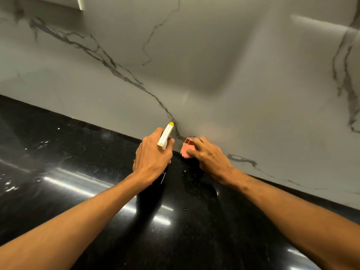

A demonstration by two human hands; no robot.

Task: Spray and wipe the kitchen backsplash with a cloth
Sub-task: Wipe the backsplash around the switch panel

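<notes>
Both arms reach forward over a glossy black countertop (81,156) toward the foot of the backsplash (214,65), a pale marble-look wall crossed by dark grey veins. The left hand (151,154) grips the neck of a spray bottle (166,136), fingers curled round it. The white trigger head rises above the knuckles and its yellow nozzle tip points up and toward the wall, close to the line where wall meets counter. The bottle's dark body hangs below the hand and is hard to tell from the black surface under it. Just to the right, the right hand (211,157) holds a small pink cloth (186,151), bunched under its bent fingers. The cloth sticks out past the fingertips on the side nearer the bottle, and sits low against the wall at the seam with the counter, on or beside a thick dark vein that runs down to that spot. Whether the cloth presses flat on the wall cannot be told. The two hands are near each other but apart, with a narrow gap of dark counter between bottle and cloth. A few small crumbs (191,173) lie on the counter in front of the right wrist, and white specks (43,143) dot the surface far to the left. Streaks of reflected light cross the counter beneath the forearms. A pale cabinet edge (80,2) shows at the top left corner.
</notes>
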